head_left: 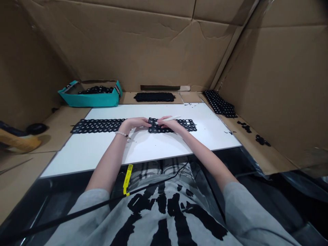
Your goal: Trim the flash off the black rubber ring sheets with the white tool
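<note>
A black strip full of round holes (pixel 189 125) lies on the white board (pixel 143 147), its left end raised slightly between my hands. My left hand (pixel 137 122) grips that end with its fingertips. A slim white pen-like tool (pixel 174 118) is in my closed right hand (pixel 166 123), its tip down at the strip's holes. To the left, a second black perforated strip (pixel 99 125) lies flat, its right end partly behind my left hand and wrist. Whether the two strips join behind the hand is hidden.
A teal open box (pixel 92 100) of black pieces stands back left, near a stacked black bundle (pixel 154 97). Another perforated sheet (pixel 219 103) and loose black ring pieces (pixel 261 139) lie right. A yellow-and-black object (pixel 20 138) sits left. Cardboard walls (pixel 143 48) enclose the board.
</note>
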Available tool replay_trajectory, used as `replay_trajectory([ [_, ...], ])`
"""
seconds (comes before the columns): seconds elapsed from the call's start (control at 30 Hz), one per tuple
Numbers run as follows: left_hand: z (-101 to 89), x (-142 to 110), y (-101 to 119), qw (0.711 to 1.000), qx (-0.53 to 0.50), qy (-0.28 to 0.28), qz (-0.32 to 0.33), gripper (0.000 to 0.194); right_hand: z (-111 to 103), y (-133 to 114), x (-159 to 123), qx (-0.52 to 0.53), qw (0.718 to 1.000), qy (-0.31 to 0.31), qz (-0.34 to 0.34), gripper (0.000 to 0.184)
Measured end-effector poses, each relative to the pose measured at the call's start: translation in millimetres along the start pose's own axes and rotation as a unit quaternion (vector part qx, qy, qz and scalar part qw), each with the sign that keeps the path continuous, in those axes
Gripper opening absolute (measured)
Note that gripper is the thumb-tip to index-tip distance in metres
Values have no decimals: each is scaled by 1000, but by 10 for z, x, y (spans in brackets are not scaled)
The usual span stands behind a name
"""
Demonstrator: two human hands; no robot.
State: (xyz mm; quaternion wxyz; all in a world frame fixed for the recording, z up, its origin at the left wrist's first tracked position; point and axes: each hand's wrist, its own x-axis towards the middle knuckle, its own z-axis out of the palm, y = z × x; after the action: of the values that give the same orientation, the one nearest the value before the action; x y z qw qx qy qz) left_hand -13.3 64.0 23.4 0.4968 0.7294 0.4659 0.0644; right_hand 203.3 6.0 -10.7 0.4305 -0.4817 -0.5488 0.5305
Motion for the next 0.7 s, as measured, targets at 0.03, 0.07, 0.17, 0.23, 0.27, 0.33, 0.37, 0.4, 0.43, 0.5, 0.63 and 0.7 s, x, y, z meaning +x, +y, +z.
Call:
replay_trajectory([
  [0.03,-5,-16,13,1000,4,-10,9,37,-48,-14,19,31,1000,-3,-2,11],
  [0.07,-10,-26,25,999,10,-23,20,36,-89,-22,37,53,999,-1,0,11],
  [0.17,-24,-25,47,997,34,-27,57,35,-145,-2,86,67,997,-10,28,11],
  [0.23,-24,0,46,996,61,-12,63,35,-139,35,111,49,998,-32,34,9],
  [0.27,-19,17,42,995,76,-6,61,36,-130,53,119,40,998,-43,33,8],
  [0.33,5,56,36,994,96,4,53,39,-112,72,123,31,998,-55,30,8],
  [0.37,24,75,36,993,105,9,48,40,-104,71,117,31,998,-56,29,8],
  [0.4,46,92,41,992,115,18,40,42,-96,64,106,34,998,-52,27,8],
  [0.43,71,105,50,991,128,29,27,43,-87,53,89,38,998,-46,23,9],
  [0.5,121,110,81,987,155,49,-5,46,-69,26,45,42,999,-18,18,9],
  [0.63,189,42,171,987,153,37,-15,56,-35,-5,-49,12,997,58,43,7],
  [0.7,203,4,207,990,139,32,-11,60,-32,-9,-78,5,996,79,50,6],
])
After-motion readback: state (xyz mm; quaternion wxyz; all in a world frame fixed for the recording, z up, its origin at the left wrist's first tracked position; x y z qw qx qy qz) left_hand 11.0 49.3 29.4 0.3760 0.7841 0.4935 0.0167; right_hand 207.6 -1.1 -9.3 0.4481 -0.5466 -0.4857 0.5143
